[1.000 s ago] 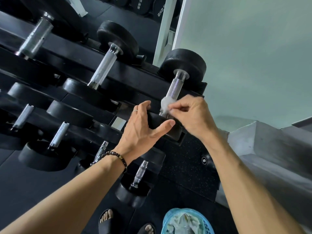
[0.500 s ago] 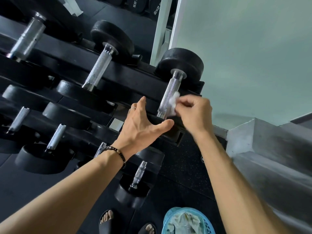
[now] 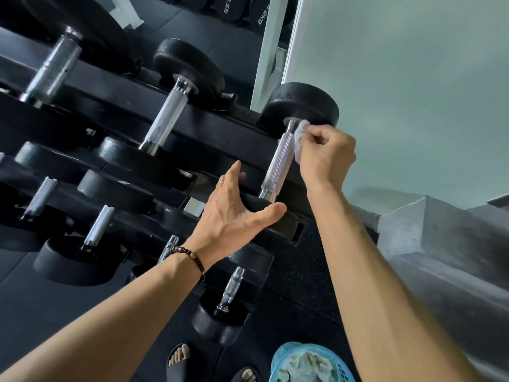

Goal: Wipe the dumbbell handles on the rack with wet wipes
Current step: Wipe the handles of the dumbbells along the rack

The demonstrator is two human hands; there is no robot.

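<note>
A black rack [image 3: 214, 119] holds rows of black dumbbells with knurled steel handles. My right hand [image 3: 326, 155] pinches a white wet wipe [image 3: 299, 139] against the upper right side of the rightmost top-row handle [image 3: 278, 164], just below its far weight head [image 3: 301, 106]. My left hand [image 3: 234, 213] rests with fingers spread on the near weight head of the same dumbbell, thumb pointing right under the handle's lower end. Another top-row handle [image 3: 165, 119] lies to the left.
Lower rows carry smaller dumbbells [image 3: 228, 307] near my sandalled feet [image 3: 179, 357]. A blue basket [image 3: 308, 362] with used wipes stands on the dark floor at bottom centre. A pale wall [image 3: 413, 78] and a grey concrete ledge [image 3: 440, 244] close off the right side.
My right hand has slid the wipe up the handle from its lower end to its top by the far weight head. My left hand has stayed on the near head.
</note>
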